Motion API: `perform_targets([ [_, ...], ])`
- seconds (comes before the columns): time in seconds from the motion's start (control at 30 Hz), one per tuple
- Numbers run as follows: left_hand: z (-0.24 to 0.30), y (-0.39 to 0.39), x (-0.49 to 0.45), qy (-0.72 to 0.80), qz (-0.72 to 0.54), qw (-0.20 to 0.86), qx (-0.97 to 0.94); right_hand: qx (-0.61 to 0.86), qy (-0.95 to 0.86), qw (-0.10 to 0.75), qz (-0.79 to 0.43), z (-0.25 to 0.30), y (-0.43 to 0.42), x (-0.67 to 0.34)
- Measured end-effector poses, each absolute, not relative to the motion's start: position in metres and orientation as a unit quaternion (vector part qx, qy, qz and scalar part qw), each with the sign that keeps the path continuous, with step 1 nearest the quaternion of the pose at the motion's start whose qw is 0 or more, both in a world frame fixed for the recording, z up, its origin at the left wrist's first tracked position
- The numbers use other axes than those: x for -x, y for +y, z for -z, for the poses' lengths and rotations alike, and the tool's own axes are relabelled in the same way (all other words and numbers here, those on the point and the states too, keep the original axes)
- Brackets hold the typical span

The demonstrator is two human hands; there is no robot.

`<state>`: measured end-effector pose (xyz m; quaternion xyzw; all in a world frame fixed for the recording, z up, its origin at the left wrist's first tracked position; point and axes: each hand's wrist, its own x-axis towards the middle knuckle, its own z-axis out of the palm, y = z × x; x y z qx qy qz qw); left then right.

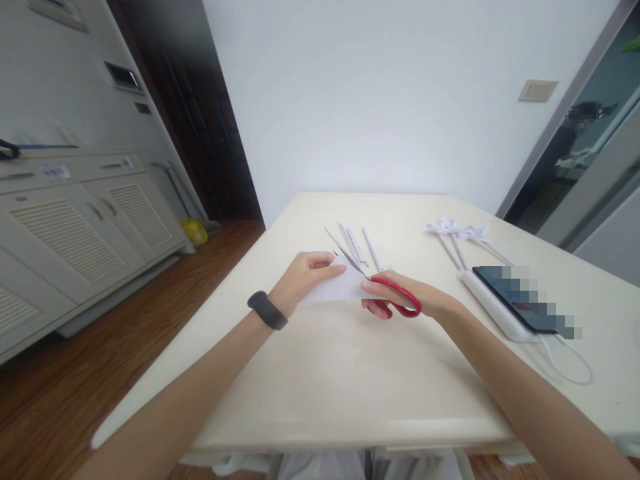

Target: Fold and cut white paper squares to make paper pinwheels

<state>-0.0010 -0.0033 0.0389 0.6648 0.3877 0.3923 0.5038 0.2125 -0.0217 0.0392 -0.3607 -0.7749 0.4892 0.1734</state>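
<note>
A white sheet of paper (334, 287) is pinched between the thumb and fingers of my left hand (314, 268), above the middle of the table. My right hand (387, 288) grips the red handles of a pair of scissors (409, 300). The metal blades point up and to the left, over the paper's right part; whether they are cutting into it I cannot tell. Just beyond the hands lie several thin white paper sticks (353, 244), with one thicker white stick (371, 247) to their right.
On the right of the cream table (325, 380) lie white paper pinwheel-like flowers (455, 230) on sticks. Nearer, a dark phone (510, 300) rests on a white block (493, 308) with a white cable (570, 380). A white wall stands behind; a cabinet (85, 227) is at the left.
</note>
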Motion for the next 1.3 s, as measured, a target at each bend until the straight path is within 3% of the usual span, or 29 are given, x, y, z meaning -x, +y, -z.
perform_targets([
  [1.3, -0.0374, -0.0008, 0.0031, 0.402, -0.392, 0.501, -0.658, 0.381, -0.754, 0.212, -0.492, -0.0296, -0.0243, -0.2077],
])
